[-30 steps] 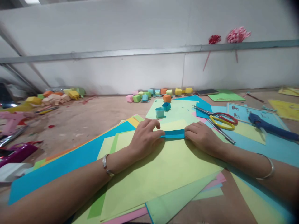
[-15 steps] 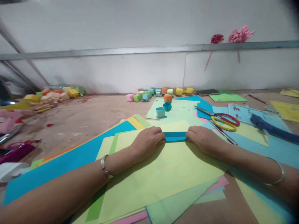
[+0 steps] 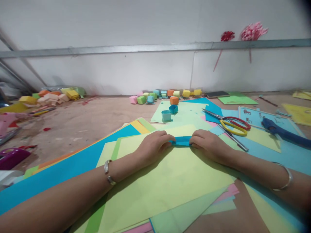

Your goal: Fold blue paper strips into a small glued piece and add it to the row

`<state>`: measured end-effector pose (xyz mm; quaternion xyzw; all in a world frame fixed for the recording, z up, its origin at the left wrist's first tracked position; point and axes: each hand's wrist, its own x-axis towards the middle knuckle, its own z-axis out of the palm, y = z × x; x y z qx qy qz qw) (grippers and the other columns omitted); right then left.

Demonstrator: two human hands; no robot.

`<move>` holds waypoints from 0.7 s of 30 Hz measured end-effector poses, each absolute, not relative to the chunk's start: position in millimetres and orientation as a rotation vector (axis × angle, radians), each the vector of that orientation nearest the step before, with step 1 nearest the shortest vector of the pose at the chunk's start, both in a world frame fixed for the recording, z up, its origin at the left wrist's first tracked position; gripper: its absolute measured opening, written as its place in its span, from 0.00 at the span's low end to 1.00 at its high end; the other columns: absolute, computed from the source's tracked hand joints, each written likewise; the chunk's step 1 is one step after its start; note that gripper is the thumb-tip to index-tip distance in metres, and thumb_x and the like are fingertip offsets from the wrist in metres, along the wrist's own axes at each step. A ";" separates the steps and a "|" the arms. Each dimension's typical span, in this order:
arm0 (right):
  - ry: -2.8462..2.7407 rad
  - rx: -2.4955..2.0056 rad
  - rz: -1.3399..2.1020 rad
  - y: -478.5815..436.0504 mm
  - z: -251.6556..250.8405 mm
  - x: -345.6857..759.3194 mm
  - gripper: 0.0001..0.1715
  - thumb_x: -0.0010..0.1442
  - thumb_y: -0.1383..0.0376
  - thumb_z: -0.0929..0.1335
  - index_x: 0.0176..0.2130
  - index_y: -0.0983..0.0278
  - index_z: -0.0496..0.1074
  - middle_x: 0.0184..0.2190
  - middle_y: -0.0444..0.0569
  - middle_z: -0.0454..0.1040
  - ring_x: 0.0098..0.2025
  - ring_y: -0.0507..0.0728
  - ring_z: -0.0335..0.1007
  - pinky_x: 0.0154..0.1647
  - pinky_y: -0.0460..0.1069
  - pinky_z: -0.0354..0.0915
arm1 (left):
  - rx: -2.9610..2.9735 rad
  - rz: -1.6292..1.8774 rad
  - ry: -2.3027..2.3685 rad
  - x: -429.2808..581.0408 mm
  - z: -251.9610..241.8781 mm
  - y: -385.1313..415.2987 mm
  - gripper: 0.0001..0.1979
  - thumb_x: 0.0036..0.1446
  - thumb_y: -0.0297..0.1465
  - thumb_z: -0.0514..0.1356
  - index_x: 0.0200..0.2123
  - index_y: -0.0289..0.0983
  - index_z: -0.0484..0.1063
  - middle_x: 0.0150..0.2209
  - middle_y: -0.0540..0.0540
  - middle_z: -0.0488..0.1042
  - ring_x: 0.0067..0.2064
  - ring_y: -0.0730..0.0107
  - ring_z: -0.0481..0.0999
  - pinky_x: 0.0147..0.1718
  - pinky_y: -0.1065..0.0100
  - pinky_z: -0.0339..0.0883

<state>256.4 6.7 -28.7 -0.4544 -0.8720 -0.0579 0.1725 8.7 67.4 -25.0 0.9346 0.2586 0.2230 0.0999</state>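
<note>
A narrow blue paper strip (image 3: 182, 141), creased along its length, stretches between my two hands. My left hand (image 3: 155, 144) pinches its left end, and my right hand (image 3: 206, 142) has its fingers closed on the right end. The fingertips hide both ends of the strip. Under the hands lies a stack of pale yellow-green paper sheets (image 3: 155, 187). Beyond the strip stand a small light-blue open paper box (image 3: 166, 116) and a darker blue one (image 3: 173, 109).
Scissors (image 3: 233, 127) with red and yellow handles lie right of my right hand, near a blue glue gun (image 3: 286, 132). Small folded paper cubes (image 3: 174, 100) line the back by the wall. At left are more paper pieces (image 3: 52, 98) and a purple tool (image 3: 13, 158).
My hands have come slightly closer together along the blue strip, so less of it shows between them. The left fingers have shifted right. The camera view has moved a little.
</note>
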 end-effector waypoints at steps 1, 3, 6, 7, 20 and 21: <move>-2.469 -1.299 -0.166 7.1 -28.8 255.3 0.13 0.64 0.72 0.60 0.32 0.65 0.70 0.30 0.50 0.69 0.32 0.55 0.60 0.32 0.48 0.53 | 2.762 0.675 0.734 8.6 -26.2 68.1 0.12 0.63 0.26 0.53 0.40 0.37 0.77 0.31 0.46 0.72 0.33 0.67 0.70 0.31 0.68 0.62; -2.437 -1.376 -0.127 7.9 -27.9 253.4 0.13 0.64 0.72 0.59 0.31 0.65 0.68 0.29 0.49 0.68 0.31 0.55 0.60 0.31 0.48 0.52 | 2.737 0.686 0.705 8.6 -27.5 69.2 0.13 0.63 0.26 0.53 0.39 0.38 0.78 0.30 0.47 0.72 0.32 0.68 0.70 0.30 0.68 0.62; -2.414 -1.488 -0.026 8.6 -25.3 251.8 0.11 0.64 0.71 0.59 0.32 0.64 0.67 0.30 0.49 0.69 0.32 0.55 0.61 0.31 0.48 0.52 | 2.611 0.648 0.761 9.5 -25.0 71.0 0.12 0.61 0.25 0.54 0.37 0.37 0.78 0.31 0.46 0.73 0.33 0.68 0.72 0.32 0.69 0.64; -2.417 -1.504 -0.006 8.7 -24.5 251.5 0.10 0.64 0.71 0.59 0.33 0.64 0.67 0.30 0.49 0.69 0.32 0.55 0.61 0.31 0.48 0.51 | 2.555 0.622 0.795 10.1 -23.1 71.7 0.11 0.61 0.24 0.54 0.36 0.37 0.77 0.32 0.46 0.74 0.34 0.69 0.73 0.33 0.69 0.65; -2.438 -1.234 -0.424 7.7 -32.1 253.2 0.21 0.67 0.72 0.57 0.32 0.64 0.74 0.27 0.49 0.65 0.30 0.54 0.51 0.30 0.50 0.44 | 3.080 0.458 0.713 33.2 -10.3 58.6 0.11 0.63 0.29 0.55 0.36 0.40 0.78 0.29 0.47 0.74 0.31 0.67 0.69 0.29 0.67 0.56; -2.440 -1.238 -0.417 7.5 -32.4 253.4 0.19 0.67 0.72 0.57 0.32 0.64 0.74 0.27 0.49 0.65 0.30 0.54 0.51 0.30 0.50 0.44 | 3.062 0.467 0.733 34.2 -12.6 58.9 0.12 0.63 0.28 0.54 0.35 0.39 0.78 0.29 0.46 0.73 0.30 0.67 0.69 0.29 0.67 0.56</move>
